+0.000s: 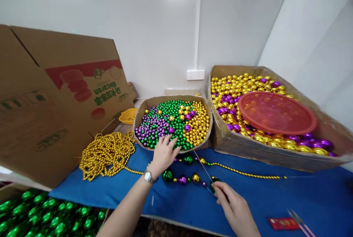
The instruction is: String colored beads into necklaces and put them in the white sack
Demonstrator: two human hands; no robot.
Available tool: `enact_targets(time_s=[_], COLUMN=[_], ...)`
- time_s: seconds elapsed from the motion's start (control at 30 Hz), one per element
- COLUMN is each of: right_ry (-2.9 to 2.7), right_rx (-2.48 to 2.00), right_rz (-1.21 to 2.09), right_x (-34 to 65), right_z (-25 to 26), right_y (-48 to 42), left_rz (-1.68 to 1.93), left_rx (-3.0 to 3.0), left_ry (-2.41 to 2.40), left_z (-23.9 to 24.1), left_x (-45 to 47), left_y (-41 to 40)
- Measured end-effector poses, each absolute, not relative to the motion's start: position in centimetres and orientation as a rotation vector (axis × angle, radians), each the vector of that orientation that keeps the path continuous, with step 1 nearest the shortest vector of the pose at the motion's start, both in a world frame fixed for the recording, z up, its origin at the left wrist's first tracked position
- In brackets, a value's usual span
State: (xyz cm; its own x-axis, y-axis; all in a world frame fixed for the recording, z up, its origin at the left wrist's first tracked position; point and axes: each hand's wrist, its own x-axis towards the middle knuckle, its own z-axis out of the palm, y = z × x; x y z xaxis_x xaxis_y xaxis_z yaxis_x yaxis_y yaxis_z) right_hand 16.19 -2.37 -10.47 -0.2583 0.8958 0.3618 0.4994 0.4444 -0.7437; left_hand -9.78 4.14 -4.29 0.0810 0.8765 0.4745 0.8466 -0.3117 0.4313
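My left hand (163, 154), a watch (148, 176) on its wrist, reaches over the near rim of a cardboard box (138, 114) of small beads. Its fingers are apart, at the green beads (180, 140), and I see nothing in them. My right hand (231, 202) pinches a long thin needle (203, 167) that slants up toward the box. A thin thread loops below it, near a small purple bead (204, 184). A dark green bead (215, 181) shows at the right fingertips, partly hidden. A strand of large beads (182, 179) lies between the hands on the blue cloth (171, 200).
A gold bead string (245, 173) runs right, and a gold bead heap (107, 154) lies left. A large box (248, 152) holds gold and purple beads and a red basin (277, 114). Tweezers (299, 220) and a red packet (284, 223) lie front right. A yellow basket (127, 116) stands behind.
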Motion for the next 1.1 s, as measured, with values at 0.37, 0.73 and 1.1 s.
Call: enact_targets(time_s=[0.37, 0.73, 1.1], right_ry=[-1.979, -2.002, -2.036], right_rx=[-1.104, -1.008, -1.023], right_rz=[0.463, 0.389, 0.322], right_x=[15.2, 14.8, 14.8], right_z=[-10.5, -9.8, -9.9], right_y=[-3.5, -4.2, -4.2], left_rz=[1.323, 1.319, 1.266], left_rx=[1.454, 1.725, 2.099], left_ry=[1.335, 1.248, 1.237], left_z=[-5.4, -5.2, -5.2], left_x=[-9.6, -7.5, -6.7], left_y=[4.5, 1.8, 0.4])
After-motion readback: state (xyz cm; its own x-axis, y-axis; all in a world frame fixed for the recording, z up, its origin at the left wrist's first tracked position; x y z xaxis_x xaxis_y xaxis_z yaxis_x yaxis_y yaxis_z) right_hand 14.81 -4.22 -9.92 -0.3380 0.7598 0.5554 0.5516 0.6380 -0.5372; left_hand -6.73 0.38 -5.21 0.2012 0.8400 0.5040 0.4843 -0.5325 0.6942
